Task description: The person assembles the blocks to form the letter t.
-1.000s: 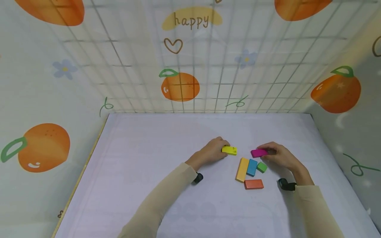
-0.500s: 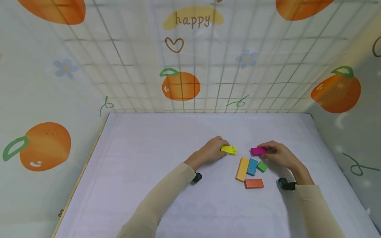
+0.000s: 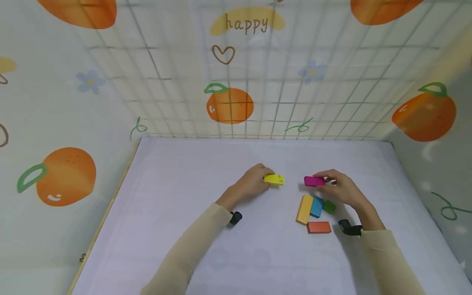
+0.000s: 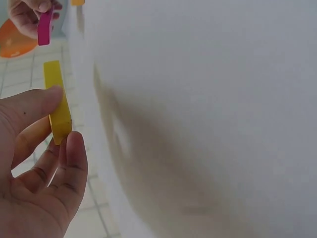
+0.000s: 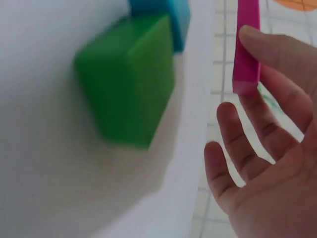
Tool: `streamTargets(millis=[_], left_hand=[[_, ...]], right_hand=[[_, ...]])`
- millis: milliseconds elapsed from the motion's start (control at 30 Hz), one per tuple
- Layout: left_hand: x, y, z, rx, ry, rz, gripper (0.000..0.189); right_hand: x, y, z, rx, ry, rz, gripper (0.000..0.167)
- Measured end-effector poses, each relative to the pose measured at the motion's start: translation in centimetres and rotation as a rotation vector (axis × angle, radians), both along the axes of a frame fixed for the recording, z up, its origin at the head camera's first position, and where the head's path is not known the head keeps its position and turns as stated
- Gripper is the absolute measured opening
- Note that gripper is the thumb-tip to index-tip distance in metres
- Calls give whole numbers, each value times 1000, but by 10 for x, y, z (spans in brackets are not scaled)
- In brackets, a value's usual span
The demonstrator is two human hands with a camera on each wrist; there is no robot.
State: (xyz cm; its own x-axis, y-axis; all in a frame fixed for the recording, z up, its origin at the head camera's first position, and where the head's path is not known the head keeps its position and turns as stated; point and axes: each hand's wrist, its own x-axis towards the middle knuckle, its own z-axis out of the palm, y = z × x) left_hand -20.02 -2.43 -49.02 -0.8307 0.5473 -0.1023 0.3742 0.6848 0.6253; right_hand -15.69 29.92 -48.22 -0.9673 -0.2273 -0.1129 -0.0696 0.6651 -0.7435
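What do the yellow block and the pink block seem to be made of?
Yellow block: probably painted wood, possibly plastic; smooth, semi-matt, mostly even colour. Pink block: likely the same; smooth, with a paler sheen on its end. No grain shows, so wood is uncertain.

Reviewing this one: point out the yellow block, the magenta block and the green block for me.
Yellow block (image 3: 274, 180), head view: middle of its visible face.
Magenta block (image 3: 313, 181), head view: middle of its visible face.
Green block (image 5: 126, 84), right wrist view: near the edge between two faces.
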Motion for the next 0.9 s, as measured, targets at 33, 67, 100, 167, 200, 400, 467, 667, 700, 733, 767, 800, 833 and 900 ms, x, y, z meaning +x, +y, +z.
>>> streamTargets(millis=[33,67,100,167,200,400,467,667,700,733,767,800,833,900], left_hand=[[0,-3,2,5,2,7,43],[1,-6,4,4,6,13,42],[1,-9,5,1,9,18,42],[2,-15,7,-15,17,29,41],[2,-18,7,-23,22,33,41],[7,-37,10,-52,38,52,42],[11,-44,12,-52,40,53,42],[22,-65,18,-27,54,77,41],[23,-69,19,-23,58,83,41],[24,-72,18,-20,64,89,40],[25,-75,18,-15,66,94,40],[26,-78,18,-9,67,99,40],[26,-81,18,-6,66,102,39],[28,-86,18,1,61,105,39]], right_hand=[[0,-2,1,-4,8,1,42],[0,-5,3,-7,15,2,42],[0,-7,3,-8,21,3,41],[1,-11,5,-6,29,7,41],[1,-14,6,-5,35,9,40],[3,-29,10,-18,84,23,38],[4,-35,12,-26,100,30,38],[9,-53,16,-40,134,59,37],[9,-56,16,-41,137,62,37],[9,-59,16,-40,142,64,36],[9,-61,16,-40,144,66,36],[9,-64,16,-41,145,67,36],[9,-66,16,-41,146,68,36],[9,-70,15,-47,141,68,36]])
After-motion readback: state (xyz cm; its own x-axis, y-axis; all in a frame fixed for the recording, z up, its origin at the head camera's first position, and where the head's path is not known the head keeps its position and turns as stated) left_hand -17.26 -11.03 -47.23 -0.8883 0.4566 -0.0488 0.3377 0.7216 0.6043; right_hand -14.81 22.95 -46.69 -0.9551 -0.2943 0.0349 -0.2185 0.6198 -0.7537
